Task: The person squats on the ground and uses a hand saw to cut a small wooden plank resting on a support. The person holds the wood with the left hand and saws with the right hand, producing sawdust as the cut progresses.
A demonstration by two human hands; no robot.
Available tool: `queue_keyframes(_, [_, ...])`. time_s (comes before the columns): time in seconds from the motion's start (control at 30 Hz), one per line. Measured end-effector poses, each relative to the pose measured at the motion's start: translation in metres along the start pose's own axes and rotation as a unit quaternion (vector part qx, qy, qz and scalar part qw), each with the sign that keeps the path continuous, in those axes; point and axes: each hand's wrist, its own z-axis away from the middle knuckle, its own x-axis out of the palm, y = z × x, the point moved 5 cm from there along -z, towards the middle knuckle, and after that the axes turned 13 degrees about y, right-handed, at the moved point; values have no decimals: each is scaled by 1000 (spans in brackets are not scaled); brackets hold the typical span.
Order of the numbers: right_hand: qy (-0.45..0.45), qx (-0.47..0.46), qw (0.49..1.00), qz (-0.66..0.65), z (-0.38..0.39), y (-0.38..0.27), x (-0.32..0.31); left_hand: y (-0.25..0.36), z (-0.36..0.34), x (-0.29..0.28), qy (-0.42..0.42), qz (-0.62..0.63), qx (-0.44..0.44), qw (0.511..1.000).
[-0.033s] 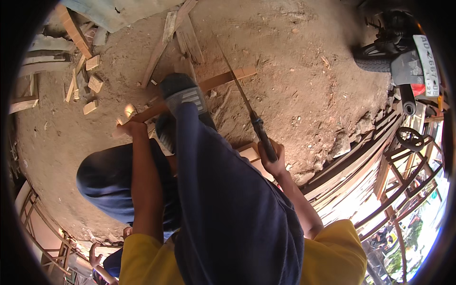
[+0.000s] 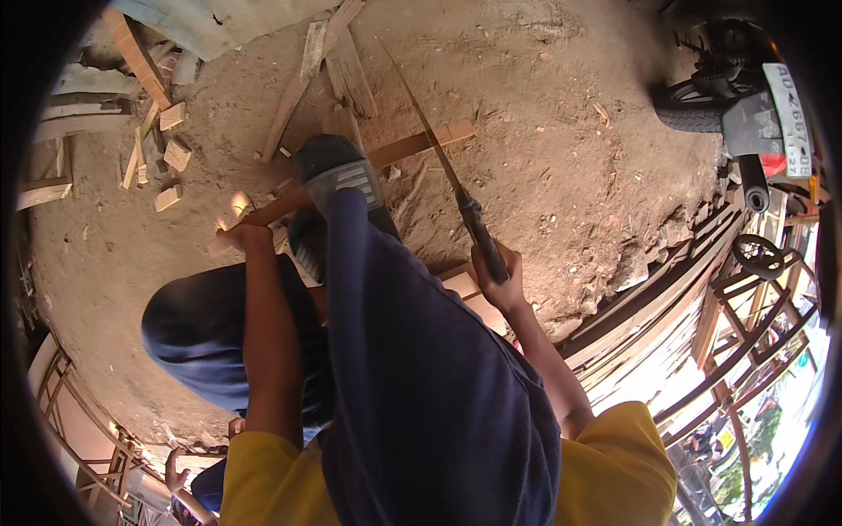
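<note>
Plank under the saw. The plank (image 2: 402, 152) lies low over the bare ground (image 2: 561, 96), running from the left hand to a free end on the right; its middle is hidden by a shoe (image 2: 331, 159) that appears to pin it. The blade of the saw (image 2: 445, 161) crosses it between shoe and free end; the depth of any cut cannot be told.

Hands: the right hand (image 2: 500, 279) is closed round the saw's handle; the left hand (image 2: 245, 236) is closed on the plank's far-left part, well apart from the blade.

Good practice, as judged here: keep the blade square across the plank, draw long, even strokes in line with the right forearm, and let the teeth set the pace. Weight on the shoe should check rocking, while a firm left hand resists twisting. Lighter strokes near the end of the cut would guard against splintering, since the free end shows no hand on it.

Compared with the earlier frame: the saw and right hand stand farther forward and slightly left, the tip reaching farther out beyond the plank. Plank, shoe and left hand appear unchanged, as do the loose blocks (image 2: 177, 155) at left.
</note>
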Motion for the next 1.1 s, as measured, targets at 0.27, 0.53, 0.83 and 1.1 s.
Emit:
queue_keyframes(0.27, [-1,11,1000,17,5,13,4,-5,-31,15,-46,50,-9,998])
queue_keyframes(0.53, [26,23,998,-43,-25,1,19,-5,-17,13,-27,66,20,997])
queue_keyframes(0.83, [13,47,998,33,50,23,-21,2,30,3,28,25,20,999])
queue_keyframes(1.1, [28,66,996,-55,-50,-25,35,4,33,6,-30,33,6,999])
